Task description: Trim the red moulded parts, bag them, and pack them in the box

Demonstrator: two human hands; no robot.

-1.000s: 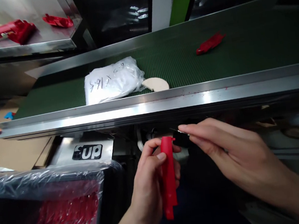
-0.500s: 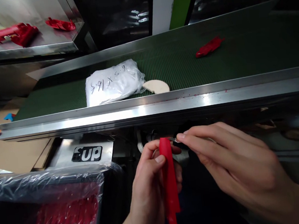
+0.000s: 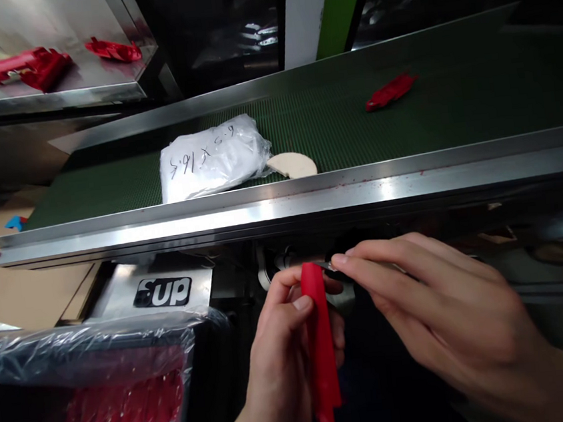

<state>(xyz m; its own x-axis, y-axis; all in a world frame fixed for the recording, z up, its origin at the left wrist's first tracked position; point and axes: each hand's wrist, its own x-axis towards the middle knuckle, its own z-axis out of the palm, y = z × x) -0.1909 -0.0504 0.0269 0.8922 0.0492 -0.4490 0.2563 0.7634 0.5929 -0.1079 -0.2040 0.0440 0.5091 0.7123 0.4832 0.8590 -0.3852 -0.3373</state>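
**Red plastic strip held upright below the conveyor's near rail**

The left hand (image 3: pixel 286 351) is closed around a long, narrow red plastic strip (image 3: pixel 321 348), thumb pressed on its front; the strip stands nearly upright, glossy, with a rounded top and a stepped lower end. The right hand (image 3: pixel 443 315) pinches a small dark part with a metal tip (image 3: pixel 331 264) against the strip's top. On the green conveyor belt (image 3: pixel 452 112) lie a white plastic bag (image 3: pixel 210 158) and another red piece (image 3: pixel 389 91).
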